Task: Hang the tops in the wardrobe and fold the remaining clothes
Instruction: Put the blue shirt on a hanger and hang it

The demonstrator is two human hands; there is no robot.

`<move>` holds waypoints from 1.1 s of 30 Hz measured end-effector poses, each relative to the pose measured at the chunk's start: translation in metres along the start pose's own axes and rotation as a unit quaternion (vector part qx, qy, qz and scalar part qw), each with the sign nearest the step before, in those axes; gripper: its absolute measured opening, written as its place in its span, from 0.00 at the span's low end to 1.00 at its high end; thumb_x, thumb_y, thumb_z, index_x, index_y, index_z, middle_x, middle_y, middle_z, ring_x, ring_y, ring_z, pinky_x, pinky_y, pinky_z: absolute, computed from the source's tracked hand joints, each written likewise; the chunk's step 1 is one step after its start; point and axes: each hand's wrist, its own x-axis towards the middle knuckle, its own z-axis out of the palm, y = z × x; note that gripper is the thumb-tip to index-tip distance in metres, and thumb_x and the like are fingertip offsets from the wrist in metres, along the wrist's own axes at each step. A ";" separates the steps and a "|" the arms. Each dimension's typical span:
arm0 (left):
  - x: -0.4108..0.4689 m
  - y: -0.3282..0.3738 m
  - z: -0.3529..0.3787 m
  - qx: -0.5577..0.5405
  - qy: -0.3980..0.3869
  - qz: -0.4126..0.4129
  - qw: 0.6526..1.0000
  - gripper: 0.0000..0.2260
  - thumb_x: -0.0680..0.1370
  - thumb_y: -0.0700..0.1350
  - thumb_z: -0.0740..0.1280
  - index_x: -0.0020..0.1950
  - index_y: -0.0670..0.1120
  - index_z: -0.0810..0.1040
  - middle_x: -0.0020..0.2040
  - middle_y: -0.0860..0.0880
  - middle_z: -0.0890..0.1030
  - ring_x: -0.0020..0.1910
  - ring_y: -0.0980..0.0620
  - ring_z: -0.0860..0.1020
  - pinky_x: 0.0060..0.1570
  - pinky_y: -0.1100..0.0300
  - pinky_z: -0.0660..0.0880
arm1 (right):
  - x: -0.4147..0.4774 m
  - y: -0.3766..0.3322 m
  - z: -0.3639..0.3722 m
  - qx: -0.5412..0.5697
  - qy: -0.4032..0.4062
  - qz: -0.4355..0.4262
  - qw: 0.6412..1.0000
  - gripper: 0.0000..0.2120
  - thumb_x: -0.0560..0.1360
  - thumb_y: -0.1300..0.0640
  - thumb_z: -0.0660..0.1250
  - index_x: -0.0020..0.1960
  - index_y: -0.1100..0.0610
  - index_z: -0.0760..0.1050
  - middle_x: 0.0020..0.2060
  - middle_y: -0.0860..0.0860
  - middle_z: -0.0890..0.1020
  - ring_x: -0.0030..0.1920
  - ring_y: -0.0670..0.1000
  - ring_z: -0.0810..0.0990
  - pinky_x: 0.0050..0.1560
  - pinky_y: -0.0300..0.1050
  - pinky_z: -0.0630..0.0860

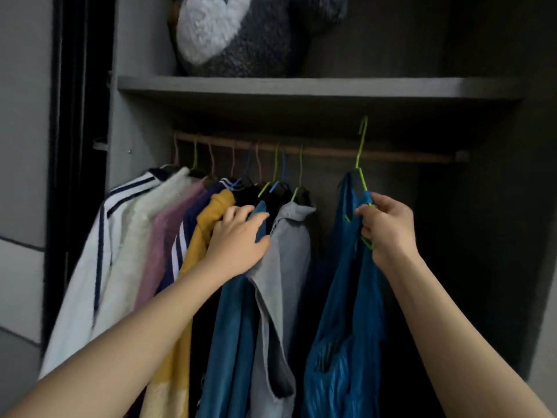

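Blue and pleated, the top (346,282) hangs from a green hanger (361,146) that I hold up in the open right part of the wardrobe (135,131), well apart from the clothes already hung. My right hand (388,230) has its fingers (366,211) curled tight round the hanger's wire shoulder together with the cloth at the neck of the top. The hook stands higher than the rail (391,155) and is not resting on it. My left hand (238,239) reaches into the row of hung clothes, where its fingers (256,217) and thumb close on a fold at the shoulder of a teal top (235,327), just beside a grey top (286,251) on the right. On the left of that hand hang a yellow top (208,212), a navy one with white stripes, a pink one (162,236) and a white jacket (99,251) with dark stripes, all packed together at the left end of the rail on pink, green and blue wire hangers. Above the rail runs a grey shelf (301,87), and on it sits a grey and white plush toy (241,34).
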 end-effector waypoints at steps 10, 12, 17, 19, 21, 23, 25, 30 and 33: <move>0.097 -0.022 0.036 0.041 -0.013 0.023 0.999 0.25 0.79 0.56 0.57 0.75 0.52 0.59 0.75 0.48 0.57 0.72 0.47 0.52 0.67 0.50 0.56 | 0.072 0.026 0.048 -0.047 -0.021 0.008 0.999 0.19 0.78 0.68 0.60 0.68 0.62 0.68 0.37 0.50 0.76 0.27 0.44 0.66 0.21 0.33 0.63; 0.107 -0.028 0.041 0.024 -0.023 0.025 0.999 0.25 0.79 0.56 0.58 0.74 0.52 0.59 0.75 0.48 0.58 0.72 0.47 0.52 0.67 0.50 0.56 | 0.074 0.035 0.060 -0.042 -0.029 0.014 0.999 0.19 0.77 0.69 0.58 0.68 0.64 0.67 0.33 0.51 0.73 0.22 0.42 0.64 0.18 0.33 0.59; 0.126 -0.043 0.051 -0.002 -0.031 0.061 0.998 0.25 0.78 0.56 0.59 0.74 0.52 0.60 0.74 0.48 0.59 0.72 0.47 0.54 0.66 0.50 0.59 | 0.060 0.059 0.087 -0.025 -0.052 0.042 0.997 0.10 0.75 0.74 0.57 0.44 0.63 0.72 0.29 0.55 0.68 0.16 0.41 0.60 0.15 0.32 0.55; 0.129 -0.040 0.053 -0.016 -0.017 0.075 0.997 0.24 0.78 0.55 0.59 0.73 0.52 0.62 0.73 0.48 0.61 0.71 0.47 0.55 0.65 0.51 0.59 | 0.053 0.066 0.090 -0.030 -0.059 0.046 0.997 0.12 0.75 0.74 0.57 0.42 0.59 0.72 0.29 0.55 0.69 0.16 0.41 0.62 0.16 0.32 0.57; 0.133 -0.039 0.054 -0.043 -0.005 0.094 0.995 0.22 0.79 0.55 0.58 0.73 0.52 0.63 0.73 0.48 0.62 0.71 0.47 0.55 0.65 0.51 0.59 | 0.047 0.070 0.095 -0.046 -0.069 0.044 0.996 0.15 0.76 0.72 0.58 0.41 0.54 0.73 0.29 0.54 0.72 0.18 0.42 0.64 0.18 0.34 0.60; 0.136 -0.037 0.056 -0.064 -0.002 0.112 0.992 0.21 0.80 0.54 0.58 0.72 0.52 0.64 0.73 0.48 0.62 0.71 0.48 0.56 0.65 0.51 0.59 | 0.042 0.066 0.098 -0.068 -0.078 0.048 0.993 0.13 0.77 0.69 0.58 0.45 0.53 0.73 0.30 0.51 0.75 0.22 0.41 0.70 0.22 0.32 0.65; 0.137 -0.028 0.058 -0.078 -0.002 0.136 0.988 0.21 0.80 0.53 0.57 0.72 0.51 0.64 0.73 0.48 0.62 0.71 0.47 0.56 0.65 0.51 0.59 | 0.044 0.059 0.086 -0.109 -0.060 0.032 0.992 0.08 0.79 0.63 0.60 0.57 0.56 0.71 0.35 0.53 0.78 0.29 0.39 0.76 0.30 0.30 0.71; 0.132 -0.002 0.057 -0.108 0.006 0.217 0.970 0.20 0.80 0.54 0.57 0.71 0.51 0.66 0.72 0.48 0.64 0.70 0.48 0.56 0.65 0.51 0.59 | 0.065 0.029 -0.006 -0.583 0.239 -0.076 0.773 0.19 0.78 0.51 0.60 0.65 0.60 0.72 0.61 0.63 0.73 0.63 0.62 0.69 0.61 0.55 0.66; 0.131 0.013 0.055 -0.104 -0.020 0.275 0.956 0.19 0.79 0.56 0.56 0.68 0.52 0.70 0.71 0.49 0.66 0.70 0.49 0.57 0.65 0.50 0.58 | 0.068 0.013 -0.055 -0.669 0.293 0.000 0.684 0.19 0.77 0.53 0.62 0.63 0.63 0.70 0.63 0.64 0.68 0.65 0.64 0.64 0.62 0.58 0.65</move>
